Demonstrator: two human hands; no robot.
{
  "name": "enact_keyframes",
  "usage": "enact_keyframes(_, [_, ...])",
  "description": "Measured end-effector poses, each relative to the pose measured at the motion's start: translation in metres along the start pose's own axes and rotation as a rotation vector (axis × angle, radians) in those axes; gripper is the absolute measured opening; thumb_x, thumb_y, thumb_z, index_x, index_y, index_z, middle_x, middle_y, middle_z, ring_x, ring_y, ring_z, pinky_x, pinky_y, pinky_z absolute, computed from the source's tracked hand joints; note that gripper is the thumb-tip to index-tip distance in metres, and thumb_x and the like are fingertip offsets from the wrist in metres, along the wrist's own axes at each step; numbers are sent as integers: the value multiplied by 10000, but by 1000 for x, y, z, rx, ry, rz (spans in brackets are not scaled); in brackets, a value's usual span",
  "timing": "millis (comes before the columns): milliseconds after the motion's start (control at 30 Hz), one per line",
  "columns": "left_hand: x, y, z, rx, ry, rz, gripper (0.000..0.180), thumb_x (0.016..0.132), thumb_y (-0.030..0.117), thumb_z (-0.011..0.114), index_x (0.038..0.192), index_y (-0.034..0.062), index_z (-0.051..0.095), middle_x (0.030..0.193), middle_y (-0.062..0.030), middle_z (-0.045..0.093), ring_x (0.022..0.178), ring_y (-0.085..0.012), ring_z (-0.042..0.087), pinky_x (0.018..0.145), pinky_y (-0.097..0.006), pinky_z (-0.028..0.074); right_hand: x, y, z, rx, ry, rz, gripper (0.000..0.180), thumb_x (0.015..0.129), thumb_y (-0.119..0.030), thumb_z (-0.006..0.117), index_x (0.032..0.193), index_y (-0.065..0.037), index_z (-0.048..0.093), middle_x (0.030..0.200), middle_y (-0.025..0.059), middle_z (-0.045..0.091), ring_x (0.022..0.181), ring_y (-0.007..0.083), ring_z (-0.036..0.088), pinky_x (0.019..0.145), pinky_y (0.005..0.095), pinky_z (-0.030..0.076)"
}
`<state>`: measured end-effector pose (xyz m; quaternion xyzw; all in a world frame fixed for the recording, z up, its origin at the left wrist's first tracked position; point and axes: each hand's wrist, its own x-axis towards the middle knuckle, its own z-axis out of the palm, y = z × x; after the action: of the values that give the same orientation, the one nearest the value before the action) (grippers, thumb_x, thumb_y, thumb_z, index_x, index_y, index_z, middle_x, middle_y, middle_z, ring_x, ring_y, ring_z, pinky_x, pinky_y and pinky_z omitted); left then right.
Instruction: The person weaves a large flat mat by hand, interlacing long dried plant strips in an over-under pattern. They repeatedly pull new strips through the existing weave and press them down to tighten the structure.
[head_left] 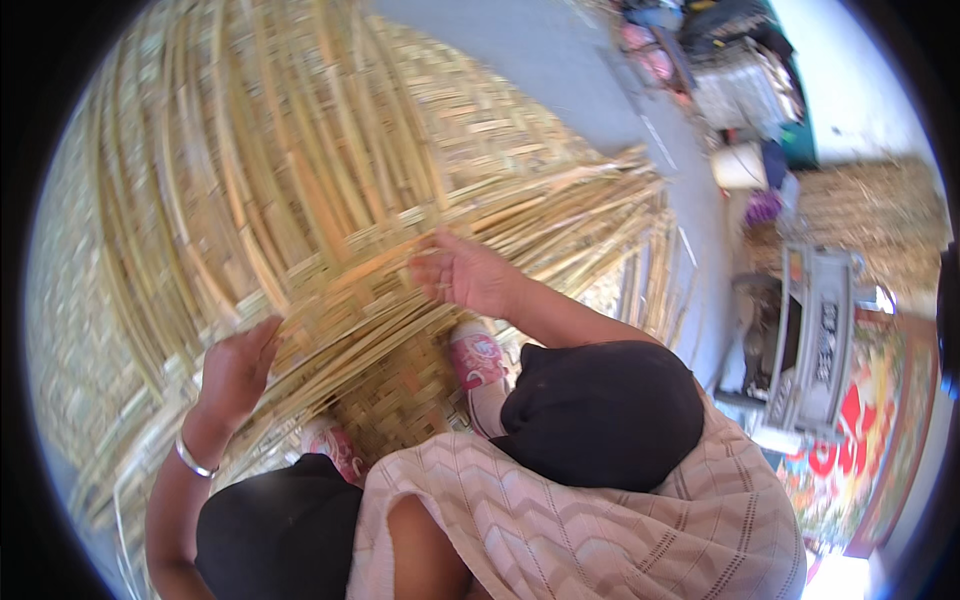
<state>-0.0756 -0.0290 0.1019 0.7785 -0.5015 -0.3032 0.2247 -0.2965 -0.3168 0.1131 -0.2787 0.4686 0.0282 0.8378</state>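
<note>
A large mat of woven bamboo strips spreads before me, with long loose strips running away from me over its left part. A crosswise bamboo strip lies between my two hands along the weaving edge. My left hand, with a silver bangle at the wrist, is closed, its fingertips pinching at the strips near that strip's left end. My right hand has its fingers curled at the right end of the same strip; motion blurs their tips. Beside it, a bundle of strips fans out to the right.
My pink-and-white shoes rest by the woven part between my knees. Grey floor borders the mat. Farther right are a grey metal frame, a straw-coloured stack, a white container and piled household things.
</note>
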Motion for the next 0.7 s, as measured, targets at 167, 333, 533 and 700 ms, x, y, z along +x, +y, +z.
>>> enact_keyframes(167, [1,14,3,134,102,72,208,891,151,570,1025,11,645,901,-181,618,880,-370,572,773,-449,461,43,2,-18,181,-242,-19,186,949,-243,583,1008,-69,612,913,82,684,840,188,678,694,331,577])
enact_keyframes(333, [14,35,-6,21,-80,-69,210,900,160,586,1003,-1,672,876,-178,624,820,-361,596,740,-417,483,62,11,-29,265,-313,-23,131,942,-176,587,1026,-77,608,906,74,684,823,186,681,669,312,581])
enact_keyframes(533, [47,44,-20,-169,-317,-400,305,869,266,667,979,-18,687,748,-108,666,697,-177,618,698,-345,503,72,15,-36,247,-297,-53,160,946,-169,578,1057,-54,580,896,81,680,782,190,683,629,303,581])
enact_keyframes(700, [71,40,-15,-11,-429,-339,274,855,269,700,829,-4,685,701,-31,634,635,-110,559,605,-304,466,68,4,-29,60,-248,-17,214,943,-235,589,1015,-35,572,864,94,680,764,181,682,618,290,574])
